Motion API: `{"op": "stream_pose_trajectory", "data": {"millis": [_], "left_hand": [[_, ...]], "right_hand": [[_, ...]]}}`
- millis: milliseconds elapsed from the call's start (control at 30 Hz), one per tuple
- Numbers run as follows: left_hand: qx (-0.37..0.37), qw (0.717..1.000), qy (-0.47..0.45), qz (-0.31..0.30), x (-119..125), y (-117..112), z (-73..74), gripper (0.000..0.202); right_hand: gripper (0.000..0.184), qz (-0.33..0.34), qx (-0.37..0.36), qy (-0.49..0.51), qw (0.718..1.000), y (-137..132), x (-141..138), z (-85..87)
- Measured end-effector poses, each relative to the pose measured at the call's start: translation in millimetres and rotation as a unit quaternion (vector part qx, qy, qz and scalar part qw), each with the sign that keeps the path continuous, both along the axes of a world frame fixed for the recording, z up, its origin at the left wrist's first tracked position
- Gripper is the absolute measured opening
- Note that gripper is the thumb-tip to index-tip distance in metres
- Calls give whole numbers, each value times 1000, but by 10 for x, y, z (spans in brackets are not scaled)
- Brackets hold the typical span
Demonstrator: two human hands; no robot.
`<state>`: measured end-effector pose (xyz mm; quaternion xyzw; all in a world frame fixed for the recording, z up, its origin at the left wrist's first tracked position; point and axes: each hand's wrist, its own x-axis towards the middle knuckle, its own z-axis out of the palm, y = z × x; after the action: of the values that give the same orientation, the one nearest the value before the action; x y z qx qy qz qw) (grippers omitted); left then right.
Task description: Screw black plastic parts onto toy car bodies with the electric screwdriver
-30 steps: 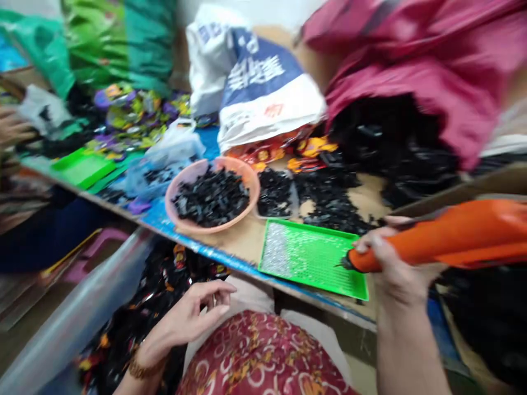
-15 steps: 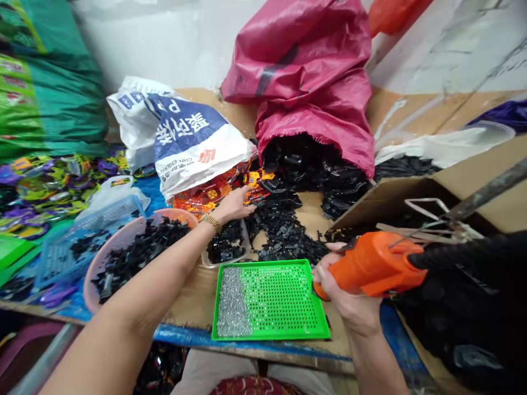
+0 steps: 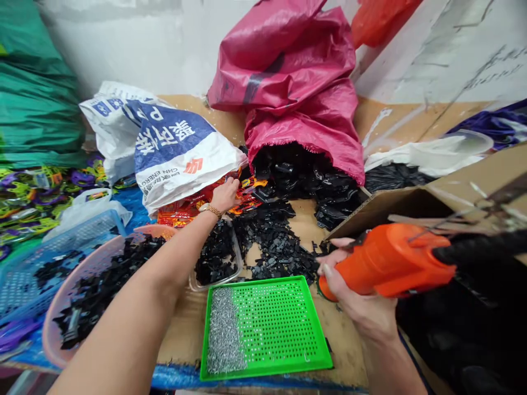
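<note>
1. Reaching with the left hand [image 3: 225,196] across the table [image 3: 346,337] to the red-and-orange pieces [image 3: 197,202] heaped at the mouth of a white-and-blue sack [image 3: 177,156]; fingers bent down among them, but impossible to tell whether closed on one.
2. Gripping an orange power tool [image 3: 395,258] in the right hand [image 3: 349,291], with fingers and thumb wrapped around its front part; pointed leftward, nose near the right edge of a green tray [image 3: 284,329].
3. Well apart from each other, left hand farther back and right hand nearer the front.
4. In the tray, close to the table's front edge, a dense layer of small silvery pieces [image 3: 224,334] at the left end, and a grid of holes over the rest, with scattered silvery bits.
5. Just behind the tray, a clear tub [image 3: 239,260] of black pieces; right of it, loose black parts [image 3: 284,249] spread on the table.
6. Left of the left forearm and partly hidden by it, a pink basin [image 3: 50,334] full of black parts, beside a blue basket [image 3: 24,293].
7. At the back, a magenta sack [image 3: 300,66] with glossy black pieces [image 3: 304,170] in its open mouth.
8. At the right, behind the power tool, a cardboard box [image 3: 465,170].
</note>
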<state>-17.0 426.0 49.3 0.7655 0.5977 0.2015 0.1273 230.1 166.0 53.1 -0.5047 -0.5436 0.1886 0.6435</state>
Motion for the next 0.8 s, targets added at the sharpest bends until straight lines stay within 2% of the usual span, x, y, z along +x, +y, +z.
{"op": "stream_pose_trajectory", "data": {"millis": [100,200,300,367,433,467,500,533,600,667,733,800], "left_hand": [[6,994,-109,26,-190,-131,180,40],[-14,966,-249,67,-303,-326,317,31],[-64,915,-389,86,-337,-616,381,28],[-99,875,-467,83,-326,-879,392,33],[-131,834,-531,72,-289,-1204,382,40],[-146,816,-556,65,-259,-1388,368,44],[-160,799,-576,56,-223,-1585,350,48],[-173,785,-593,47,-182,-1789,327,52],[-194,762,-618,30,-97,-2197,274,58],[-216,743,-633,16,-39,-2552,223,57],[-250,721,-646,0,-41,-2787,194,52],[-301,723,-620,-38,-107,-2856,197,48]], "right_hand": [[18,-24,22,-3,999,160,-23,105],[28,-15,24,27,999,279,-22,179],[36,-61,39,17,997,287,25,244],[52,-137,81,-58,986,185,53,287],[77,-218,164,-153,950,4,19,305],[87,-236,205,-199,929,-98,-37,293],[89,-234,241,-235,912,-194,-119,262],[89,-203,248,-271,908,-277,-224,209],[82,-87,213,-346,910,-378,-467,46],[81,-36,146,-371,916,-400,-675,-159],[78,-19,114,-361,925,-394,-775,-347],[77,1,104,-342,934,-423,-748,-479]]}}
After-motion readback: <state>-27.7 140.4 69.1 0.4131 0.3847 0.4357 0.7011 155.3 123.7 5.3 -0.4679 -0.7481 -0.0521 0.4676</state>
